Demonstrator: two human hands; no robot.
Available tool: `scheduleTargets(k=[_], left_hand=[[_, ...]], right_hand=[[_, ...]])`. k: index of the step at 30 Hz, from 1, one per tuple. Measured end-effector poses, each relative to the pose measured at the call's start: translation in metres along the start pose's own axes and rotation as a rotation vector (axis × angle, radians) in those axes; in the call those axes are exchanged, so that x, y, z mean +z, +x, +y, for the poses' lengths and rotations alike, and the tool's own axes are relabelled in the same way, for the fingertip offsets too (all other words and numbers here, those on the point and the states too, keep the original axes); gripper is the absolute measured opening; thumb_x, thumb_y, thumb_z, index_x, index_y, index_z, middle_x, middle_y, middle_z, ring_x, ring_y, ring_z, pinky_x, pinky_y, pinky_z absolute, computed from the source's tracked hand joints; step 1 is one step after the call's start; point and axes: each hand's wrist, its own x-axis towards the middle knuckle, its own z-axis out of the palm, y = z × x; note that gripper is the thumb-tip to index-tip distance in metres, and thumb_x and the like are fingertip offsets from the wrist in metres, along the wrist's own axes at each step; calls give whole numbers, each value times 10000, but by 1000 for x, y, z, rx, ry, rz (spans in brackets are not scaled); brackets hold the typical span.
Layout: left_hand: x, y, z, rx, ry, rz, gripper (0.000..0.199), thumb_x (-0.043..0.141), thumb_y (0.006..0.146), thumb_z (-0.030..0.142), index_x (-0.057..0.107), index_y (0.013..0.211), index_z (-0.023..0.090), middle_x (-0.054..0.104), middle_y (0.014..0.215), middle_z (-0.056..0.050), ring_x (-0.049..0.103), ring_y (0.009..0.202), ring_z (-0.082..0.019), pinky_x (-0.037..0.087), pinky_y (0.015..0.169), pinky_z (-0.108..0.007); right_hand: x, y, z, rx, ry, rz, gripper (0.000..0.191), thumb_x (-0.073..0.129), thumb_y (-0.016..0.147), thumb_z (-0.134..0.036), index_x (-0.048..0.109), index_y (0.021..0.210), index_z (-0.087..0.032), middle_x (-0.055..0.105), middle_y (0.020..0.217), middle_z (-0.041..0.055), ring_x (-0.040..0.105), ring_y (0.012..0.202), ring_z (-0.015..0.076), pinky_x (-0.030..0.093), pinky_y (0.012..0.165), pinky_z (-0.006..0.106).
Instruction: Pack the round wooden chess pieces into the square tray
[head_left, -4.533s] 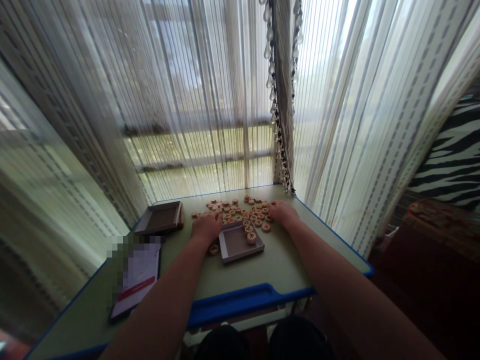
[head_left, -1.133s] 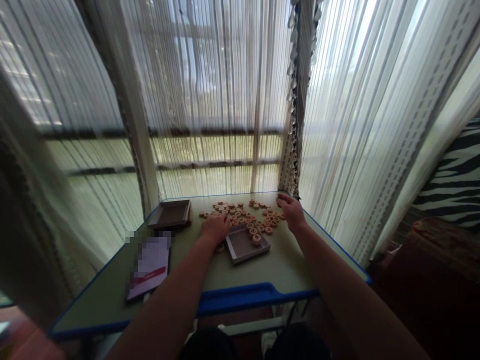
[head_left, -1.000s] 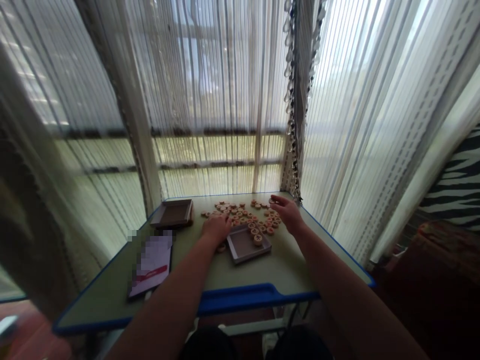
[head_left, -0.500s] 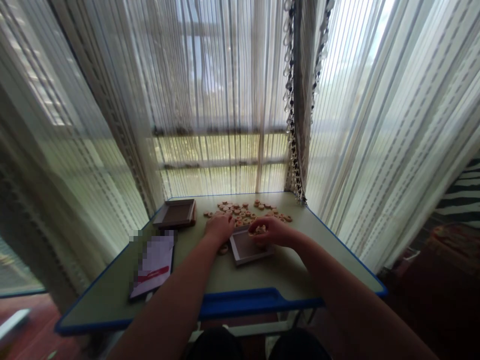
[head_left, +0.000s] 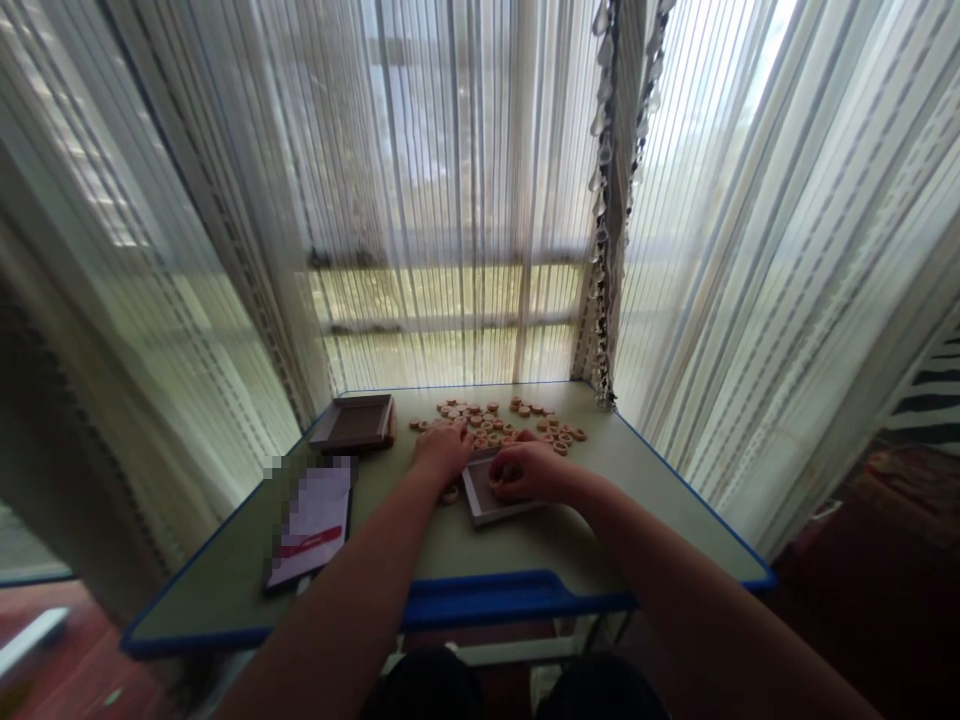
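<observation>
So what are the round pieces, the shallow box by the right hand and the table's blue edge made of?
Round pieces: probably wood, matte, judging by their pale tan color. Shallow box: likely cardboard, dull, with thin pale walls. Blue edge: perhaps smooth plastic, evenly colored, but hard to tell.

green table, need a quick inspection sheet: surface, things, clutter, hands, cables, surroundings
Surface: pale green table, blue edging
Things: round pieces scattered toward the far side; lone piece left of the near box
Clutter: second shallow box and tablet-like device, both at left
Left hand: among the pieces, hold unclear
Right hand: over the near box, fingers curled, grip unclear
Cables: nothing seen for certain
Surroundings: sheer curtains beyond the table, bead strands hanging right of centre
</observation>
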Motion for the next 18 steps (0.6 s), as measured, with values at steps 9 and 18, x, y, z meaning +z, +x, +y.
scheduleTargets(k=[9,18], left_hand=[[-3,-2,0,-2,-12,-30,424,282,831,442,550,1055,202,571,1076,-86,487,1016,-219,361,852,-320],[-1,-1,0,15,-12,-15,422,306,821,448,552,1059,202,579,1063,-88,496,1003,-224,366,837,-324]], right_hand=[[-2,0,2,-58,9,-17,234,632,638,-370,690,830,-249,645,813,2,491,879,194,301,855,312],[-6,0,2,-6,-26,-7,191,598,672,-348,696,809,-258,617,877,20,487,883,205,300,846,336]])
